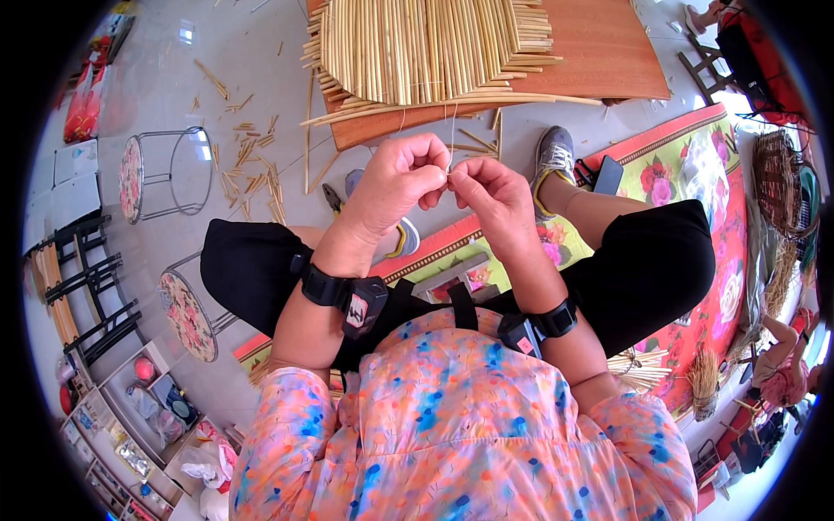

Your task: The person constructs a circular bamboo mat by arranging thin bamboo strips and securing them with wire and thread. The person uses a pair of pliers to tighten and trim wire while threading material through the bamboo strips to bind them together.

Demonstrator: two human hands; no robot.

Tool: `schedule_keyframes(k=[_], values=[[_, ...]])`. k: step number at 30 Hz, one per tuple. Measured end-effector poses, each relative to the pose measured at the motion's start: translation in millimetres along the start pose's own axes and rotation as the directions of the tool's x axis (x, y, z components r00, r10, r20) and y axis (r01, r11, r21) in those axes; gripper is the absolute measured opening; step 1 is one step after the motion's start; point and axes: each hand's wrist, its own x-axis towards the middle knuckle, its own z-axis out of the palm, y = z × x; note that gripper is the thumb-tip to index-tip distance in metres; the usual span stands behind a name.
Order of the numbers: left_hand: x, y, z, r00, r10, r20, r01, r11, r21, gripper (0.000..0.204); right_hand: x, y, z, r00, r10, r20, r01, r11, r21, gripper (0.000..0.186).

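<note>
Both my hands meet in front of me, just short of a wooden board [599, 52]. My left hand [401, 181] pinches a thin pale thread [453, 130] between thumb and fingers. Fingertip to fingertip with it, my right hand [497, 198] is closed on the same thread. The thread runs up to a round-edged mat of straw-coloured stalks [417, 52], which lies on the board. Loose longer stalks [539, 97] lie along the mat's near edge, and a second thread end hangs there. Whether the thread is being knotted is too small to tell.
Cut stalk pieces [252, 165] litter the floor at left, near two stools with flowered seats [130, 178]. A pair of pliers or cutters [332, 198] lies by my left foot. A flowered mat [669, 165] spreads under my right leg, with a phone-like dark object [608, 175] on it.
</note>
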Motion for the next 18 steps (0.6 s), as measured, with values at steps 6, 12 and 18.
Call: schedule_keyframes(k=[6,12,18], values=[[-0.1,0.8,-0.7,1.000,-0.008,-0.013,0.008,0.999,0.032,0.004,-0.1,-0.7,1.0,1.000,0.002,-0.030,-0.001,0.999,0.038,0.014],[0.3,1.2,-1.6,1.000,-0.018,-0.004,0.018,1.000,0.005,0.004,-0.4,-3.3,1.2,1.000,0.012,-0.027,-0.010,0.998,0.066,0.014],[1.6,-1.7,-2.5,1.000,-0.018,-0.022,0.017,0.999,-0.034,0.003,-0.3,-4.2,0.4,0.999,0.029,0.022,-0.030,0.999,0.022,0.019]])
